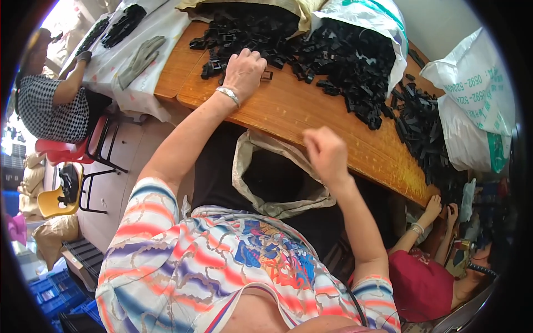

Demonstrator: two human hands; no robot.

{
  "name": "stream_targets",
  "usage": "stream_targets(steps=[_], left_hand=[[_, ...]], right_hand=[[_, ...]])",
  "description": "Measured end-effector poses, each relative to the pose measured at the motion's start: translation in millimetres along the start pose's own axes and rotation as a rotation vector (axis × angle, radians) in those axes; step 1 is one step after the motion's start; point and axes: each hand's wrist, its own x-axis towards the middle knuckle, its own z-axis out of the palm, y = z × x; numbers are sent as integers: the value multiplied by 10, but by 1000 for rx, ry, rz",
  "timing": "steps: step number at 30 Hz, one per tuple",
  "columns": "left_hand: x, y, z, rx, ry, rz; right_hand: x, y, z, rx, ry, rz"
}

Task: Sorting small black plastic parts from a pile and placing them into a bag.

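Observation:
My left hand [243,73] rests at the table's near side, by the edge of a heap of black plastic parts [236,36]. Its fingers are curled down, and one black plastic part [267,75] sticks out beside them. The fingertips are hidden under the hand. Above the right rim of an open sack [240,166], my right hand [327,154] is closed and slightly blurred. What it holds, if anything, cannot be made out. Inside the sack, which sits below the table edge in front of me, it is dark.
More black parts spread along the wooden table [311,119] from white bags [472,105]. At the right, a person in red [425,283] handles parts. Another person [55,100] sits at the left by a cloth-covered table with a grey glove [139,62]. Blue crates [58,291] stand lower left.

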Motion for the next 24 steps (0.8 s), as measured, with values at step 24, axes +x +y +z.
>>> stream_targets(steps=[24], left_hand=[[-110,640,-138,-433,-267,41]], right_hand=[[629,425,18,-89,5,174]])
